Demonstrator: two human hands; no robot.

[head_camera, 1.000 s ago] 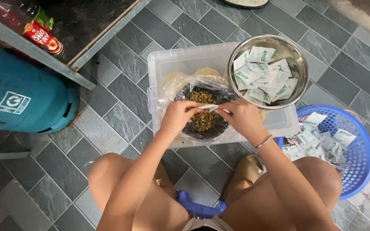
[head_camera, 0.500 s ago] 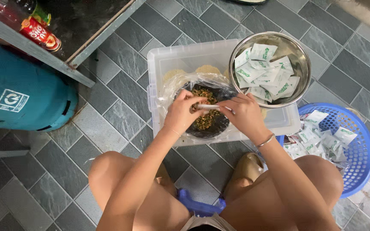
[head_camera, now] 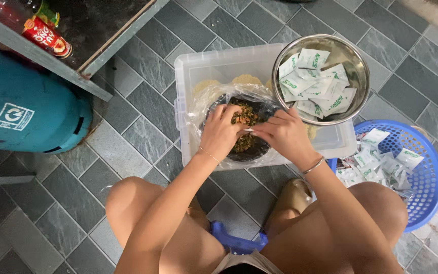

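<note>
Sachet pinched between left hand and right hand, over the dark bowl of brown mix in the clear tub. Unopened white-and-green sachets fill the steel bowl; torn ones seem to lie in the blue basket. Far left: blue gas cylinder with white square label.

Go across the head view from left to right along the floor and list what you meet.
Teal gas cylinder → clear plastic tub → left hand → right hand → steel bowl of white sachets → blue basket.
</note>
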